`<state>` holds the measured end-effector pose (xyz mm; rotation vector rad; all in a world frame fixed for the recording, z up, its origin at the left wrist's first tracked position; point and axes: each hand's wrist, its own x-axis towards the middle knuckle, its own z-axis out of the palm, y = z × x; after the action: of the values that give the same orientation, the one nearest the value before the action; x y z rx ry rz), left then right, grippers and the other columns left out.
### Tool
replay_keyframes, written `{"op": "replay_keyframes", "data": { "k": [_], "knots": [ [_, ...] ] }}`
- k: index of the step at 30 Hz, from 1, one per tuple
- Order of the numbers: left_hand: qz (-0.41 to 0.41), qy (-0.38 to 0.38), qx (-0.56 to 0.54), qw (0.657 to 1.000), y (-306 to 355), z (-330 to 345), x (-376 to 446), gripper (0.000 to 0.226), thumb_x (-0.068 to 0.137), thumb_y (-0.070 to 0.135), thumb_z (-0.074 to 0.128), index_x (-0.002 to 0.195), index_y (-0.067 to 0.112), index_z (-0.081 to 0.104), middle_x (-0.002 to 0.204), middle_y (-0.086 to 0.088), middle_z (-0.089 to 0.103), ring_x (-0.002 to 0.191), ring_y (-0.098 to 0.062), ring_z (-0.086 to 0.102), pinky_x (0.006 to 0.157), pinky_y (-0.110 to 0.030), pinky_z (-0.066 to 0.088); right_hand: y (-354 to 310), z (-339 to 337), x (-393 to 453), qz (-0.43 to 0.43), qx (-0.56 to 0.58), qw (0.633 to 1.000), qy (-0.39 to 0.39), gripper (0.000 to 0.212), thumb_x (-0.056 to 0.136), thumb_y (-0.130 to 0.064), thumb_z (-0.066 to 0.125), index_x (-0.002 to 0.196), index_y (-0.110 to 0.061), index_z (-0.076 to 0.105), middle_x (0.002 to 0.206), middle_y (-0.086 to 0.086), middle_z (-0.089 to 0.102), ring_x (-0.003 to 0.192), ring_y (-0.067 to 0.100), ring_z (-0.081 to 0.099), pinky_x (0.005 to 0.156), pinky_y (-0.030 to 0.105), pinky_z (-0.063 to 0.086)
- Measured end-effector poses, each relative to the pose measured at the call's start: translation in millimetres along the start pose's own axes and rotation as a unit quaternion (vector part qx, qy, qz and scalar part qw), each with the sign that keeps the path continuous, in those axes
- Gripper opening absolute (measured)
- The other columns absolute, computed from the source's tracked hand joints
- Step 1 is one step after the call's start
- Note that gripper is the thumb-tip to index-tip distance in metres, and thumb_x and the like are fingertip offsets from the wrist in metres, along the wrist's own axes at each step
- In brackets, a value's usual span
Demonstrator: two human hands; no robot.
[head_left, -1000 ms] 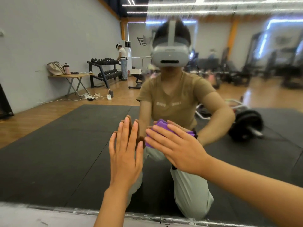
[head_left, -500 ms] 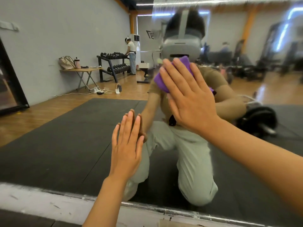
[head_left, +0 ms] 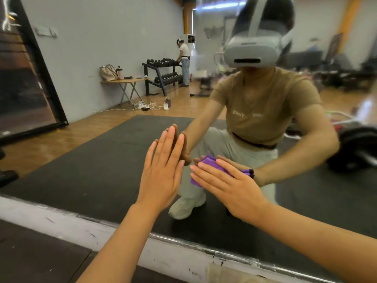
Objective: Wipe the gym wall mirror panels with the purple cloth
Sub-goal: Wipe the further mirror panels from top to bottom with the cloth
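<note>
The wall mirror panel (head_left: 106, 156) fills most of the view and reflects the gym and a kneeling person. My left hand (head_left: 163, 172) lies flat on the glass, fingers straight and pointing up. Just to its right, my right hand (head_left: 230, 184) presses the folded purple cloth (head_left: 210, 163) against the lower part of the mirror with straight fingers. Only the cloth's upper left part and a strip at the far edge show past my fingers.
A white sill (head_left: 67, 223) runs along the mirror's bottom edge, with a dark floor mat (head_left: 36, 260) below it. A black-framed panel (head_left: 30, 78) stands at the left. Reflected in the glass are a dumbbell rack (head_left: 161, 74), a folding table (head_left: 126, 82) and a person.
My right hand has swept the purple cloth down from head height on the mirror to low beside my left hand. My left hand has stayed flat on the glass.
</note>
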<state>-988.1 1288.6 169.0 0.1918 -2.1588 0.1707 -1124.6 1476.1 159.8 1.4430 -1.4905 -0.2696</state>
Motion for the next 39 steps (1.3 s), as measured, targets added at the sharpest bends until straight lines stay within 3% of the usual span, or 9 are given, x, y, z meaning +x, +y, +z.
{"op": "replay_keyframes", "data": {
  "k": [4, 6, 11, 15, 21, 25, 29, 34, 39],
  "knots": [
    [-0.011, 0.011, -0.027, 1.000, 2.9, 9.2, -12.8, 0.062, 0.104, 0.021, 0.041, 0.161, 0.016, 0.017, 0.170, -0.002, 0.000, 0.156, -0.023, 0.005, 0.126, -0.041, 0.006, 34.0, -25.5, 27.6, 0.120, 0.010, 0.987, 0.107, 0.061, 0.097, 0.000, 0.043, 0.156, -0.006, 0.032, 0.163, 0.014, 0.027, 0.152, 0.032, 0.024, 0.125, 0.047, 0.013],
    [-0.009, 0.024, -0.026, 0.999, 1.1, 17.9, -20.2, 0.059, 0.105, 0.023, 0.037, 0.160, 0.016, 0.018, 0.169, -0.004, 0.002, 0.156, -0.023, 0.005, 0.126, -0.040, 0.005, 45.0, -31.7, 42.9, 0.194, -0.004, 0.966, 0.168, 0.055, 0.101, -0.002, 0.051, 0.154, -0.001, 0.035, 0.161, 0.018, 0.032, 0.150, 0.033, 0.028, 0.124, 0.048, 0.019],
    [0.027, 0.076, -0.022, 0.997, -12.8, 41.4, -27.1, 0.058, 0.106, 0.027, 0.032, 0.159, 0.014, 0.015, 0.166, -0.005, 0.007, 0.156, -0.019, -0.001, 0.126, -0.039, 0.000, 27.0, -16.6, 46.5, 0.231, -0.028, 0.949, 0.215, 0.048, 0.107, -0.014, 0.045, 0.152, 0.001, 0.038, 0.158, 0.019, 0.037, 0.148, 0.034, 0.032, 0.125, 0.044, 0.014],
    [0.030, 0.099, -0.041, 0.994, -11.4, 52.2, -23.0, 0.059, 0.105, 0.026, 0.031, 0.160, 0.017, 0.011, 0.167, -0.005, 0.005, 0.156, -0.022, 0.001, 0.126, -0.042, 0.000, -7.3, 6.4, 24.5, 0.184, -0.029, 0.968, 0.169, 0.057, 0.104, -0.016, 0.047, 0.157, -0.005, 0.029, 0.164, 0.013, 0.025, 0.153, 0.030, 0.021, 0.127, 0.045, 0.011],
    [0.027, 0.089, -0.061, 0.994, -9.0, 56.9, -21.2, 0.062, 0.104, 0.026, 0.029, 0.161, 0.018, 0.005, 0.169, -0.005, -0.002, 0.156, -0.026, 0.000, 0.126, -0.047, 0.001, -69.9, 37.8, -43.2, -0.010, -0.101, 0.994, -0.038, 0.096, 0.083, -0.019, 0.055, 0.161, -0.009, 0.001, 0.169, 0.009, -0.013, 0.156, 0.026, -0.008, 0.127, 0.043, -0.006],
    [0.025, 0.074, -0.076, 0.994, -8.6, 56.0, -23.5, 0.062, 0.104, 0.029, 0.027, 0.161, 0.017, 0.006, 0.168, -0.006, -0.004, 0.156, -0.027, -0.004, 0.125, -0.048, -0.003, -64.3, 30.9, -42.8, -0.044, -0.098, 0.992, -0.070, 0.095, 0.084, -0.016, 0.054, 0.161, -0.010, 0.000, 0.169, 0.007, -0.013, 0.156, 0.023, -0.009, 0.126, 0.041, -0.007],
    [0.027, 0.089, -0.102, 0.990, -12.8, 58.8, -25.3, 0.062, 0.104, 0.027, 0.030, 0.161, 0.015, 0.008, 0.169, -0.006, -0.001, 0.156, -0.025, -0.001, 0.125, -0.045, -0.006, -12.6, 3.9, 11.3, 0.056, -0.052, 0.996, 0.050, 0.069, 0.098, -0.016, 0.050, 0.159, -0.009, 0.020, 0.166, 0.010, 0.017, 0.154, 0.024, 0.016, 0.127, 0.043, 0.011],
    [0.009, 0.133, -0.065, 0.989, -13.9, 70.5, -35.7, 0.060, 0.108, 0.030, 0.026, 0.161, 0.011, 0.005, 0.169, -0.004, -0.002, 0.156, -0.023, 0.005, 0.126, -0.042, 0.001, 53.8, -35.6, 100.1, 0.244, -0.047, 0.948, 0.199, 0.049, 0.107, -0.018, 0.043, 0.153, -0.001, 0.036, 0.159, 0.019, 0.036, 0.148, 0.035, 0.032, 0.123, 0.049, 0.021],
    [0.011, 0.140, -0.065, 0.988, -14.1, 73.6, -36.9, 0.057, 0.109, 0.032, 0.018, 0.161, 0.013, 0.002, 0.169, -0.002, -0.003, 0.156, -0.021, 0.003, 0.126, -0.042, 0.000, 10.5, -8.2, 70.9, 0.189, -0.039, 0.965, 0.180, 0.052, 0.105, -0.018, 0.044, 0.155, -0.006, 0.036, 0.161, 0.014, 0.033, 0.150, 0.033, 0.029, 0.125, 0.049, 0.018]
  ]
}}
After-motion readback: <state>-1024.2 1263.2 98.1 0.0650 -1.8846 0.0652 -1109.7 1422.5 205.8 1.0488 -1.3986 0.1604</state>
